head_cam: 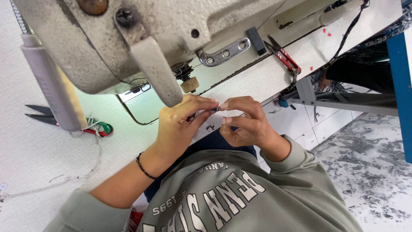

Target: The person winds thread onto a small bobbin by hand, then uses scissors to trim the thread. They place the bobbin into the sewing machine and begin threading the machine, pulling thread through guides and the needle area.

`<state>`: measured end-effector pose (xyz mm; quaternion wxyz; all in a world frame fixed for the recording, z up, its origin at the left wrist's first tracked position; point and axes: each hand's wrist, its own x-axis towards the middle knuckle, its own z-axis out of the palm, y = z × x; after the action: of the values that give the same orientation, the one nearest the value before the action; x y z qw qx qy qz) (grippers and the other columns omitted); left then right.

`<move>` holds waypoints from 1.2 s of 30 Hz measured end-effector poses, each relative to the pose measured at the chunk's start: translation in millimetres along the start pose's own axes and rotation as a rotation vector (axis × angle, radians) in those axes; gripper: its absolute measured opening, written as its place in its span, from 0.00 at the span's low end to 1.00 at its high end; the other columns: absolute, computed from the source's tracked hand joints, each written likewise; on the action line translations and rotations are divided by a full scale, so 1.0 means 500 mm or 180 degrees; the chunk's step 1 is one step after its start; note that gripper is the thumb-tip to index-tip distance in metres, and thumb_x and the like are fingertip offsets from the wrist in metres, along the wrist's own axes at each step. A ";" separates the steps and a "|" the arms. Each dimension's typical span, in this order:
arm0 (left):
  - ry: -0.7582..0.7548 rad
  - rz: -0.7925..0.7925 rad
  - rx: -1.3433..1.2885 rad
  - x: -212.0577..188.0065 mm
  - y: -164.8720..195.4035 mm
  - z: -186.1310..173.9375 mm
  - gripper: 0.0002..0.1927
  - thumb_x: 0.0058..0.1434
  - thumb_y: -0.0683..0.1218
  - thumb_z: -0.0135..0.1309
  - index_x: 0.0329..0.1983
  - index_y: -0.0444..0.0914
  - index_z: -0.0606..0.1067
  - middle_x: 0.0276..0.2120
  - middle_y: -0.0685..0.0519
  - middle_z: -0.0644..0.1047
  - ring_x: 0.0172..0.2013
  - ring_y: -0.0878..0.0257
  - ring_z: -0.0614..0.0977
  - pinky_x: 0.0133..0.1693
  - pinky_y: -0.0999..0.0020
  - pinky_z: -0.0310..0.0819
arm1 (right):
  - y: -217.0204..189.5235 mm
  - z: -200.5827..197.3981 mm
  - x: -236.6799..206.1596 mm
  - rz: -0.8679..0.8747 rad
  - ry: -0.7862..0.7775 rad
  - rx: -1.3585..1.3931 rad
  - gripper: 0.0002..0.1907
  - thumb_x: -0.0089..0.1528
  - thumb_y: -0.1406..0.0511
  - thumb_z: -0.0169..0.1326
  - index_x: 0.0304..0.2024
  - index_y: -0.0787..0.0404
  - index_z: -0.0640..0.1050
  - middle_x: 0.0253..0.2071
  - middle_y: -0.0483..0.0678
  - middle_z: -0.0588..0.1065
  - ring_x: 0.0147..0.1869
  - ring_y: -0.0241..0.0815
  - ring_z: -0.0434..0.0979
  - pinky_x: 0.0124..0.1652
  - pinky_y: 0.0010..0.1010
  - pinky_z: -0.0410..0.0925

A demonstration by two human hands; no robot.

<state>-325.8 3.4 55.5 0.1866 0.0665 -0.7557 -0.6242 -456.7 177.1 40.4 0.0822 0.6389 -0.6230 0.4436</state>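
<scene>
My left hand, with a black bead bracelet on its wrist, and my right hand meet fingertip to fingertip just in front of my chest. Both pinch a small dark piece between thumbs and forefingers; it is too small to tell what it is. The hands hover over the front edge of the white sewing table, right below the head of a worn grey sewing machine. My grey sweatshirt with white lettering fills the bottom of the view.
Black-bladed scissors with red and green handles lie on the table at the left, beside a white cord. Red thread snips rest farther right. A blue post and a marbled grey floor are at the right.
</scene>
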 end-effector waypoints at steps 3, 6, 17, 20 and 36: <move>-0.0023 -0.0014 -0.0023 -0.001 -0.002 0.001 0.13 0.60 0.33 0.61 0.47 0.36 0.80 0.44 0.52 0.83 0.42 0.62 0.87 0.42 0.72 0.82 | 0.006 0.006 -0.002 0.0168 0.0099 0.0328 0.27 0.54 0.82 0.57 0.51 0.61 0.65 0.51 0.58 0.68 0.48 0.49 0.78 0.43 0.30 0.78; -0.0001 -0.0085 -0.0071 0.000 -0.003 0.003 0.13 0.59 0.33 0.61 0.47 0.36 0.80 0.45 0.52 0.83 0.42 0.62 0.87 0.41 0.73 0.82 | 0.009 0.006 -0.007 0.0386 0.0110 0.0622 0.27 0.55 0.82 0.56 0.53 0.61 0.64 0.52 0.58 0.65 0.50 0.47 0.79 0.44 0.29 0.79; 0.0073 -0.0154 -0.0013 0.002 0.005 0.003 0.13 0.59 0.34 0.63 0.46 0.38 0.81 0.40 0.53 0.82 0.37 0.64 0.85 0.37 0.73 0.78 | -0.005 -0.006 -0.012 0.0052 0.0029 0.0225 0.27 0.55 0.81 0.57 0.51 0.58 0.63 0.50 0.54 0.66 0.50 0.50 0.79 0.46 0.35 0.79; 0.0069 -0.0118 0.0004 0.004 0.007 0.002 0.13 0.59 0.34 0.62 0.47 0.38 0.81 0.39 0.53 0.82 0.37 0.65 0.84 0.37 0.73 0.78 | -0.004 -0.005 -0.007 0.0016 0.0020 0.0213 0.27 0.56 0.81 0.58 0.52 0.58 0.63 0.51 0.54 0.66 0.51 0.50 0.79 0.48 0.36 0.80; 0.0111 0.0105 0.0164 0.003 0.011 0.001 0.16 0.60 0.32 0.61 0.49 0.39 0.81 0.40 0.53 0.80 0.37 0.64 0.85 0.37 0.72 0.80 | -0.041 -0.038 0.055 0.1564 -0.0203 -0.0483 0.09 0.55 0.70 0.66 0.37 0.62 0.80 0.37 0.50 0.78 0.44 0.45 0.73 0.44 0.33 0.67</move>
<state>-326.6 4.6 60.9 0.2082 0.0697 -0.7692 -0.6001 -452.1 174.0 79.3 0.0000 0.4741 -0.7933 0.3820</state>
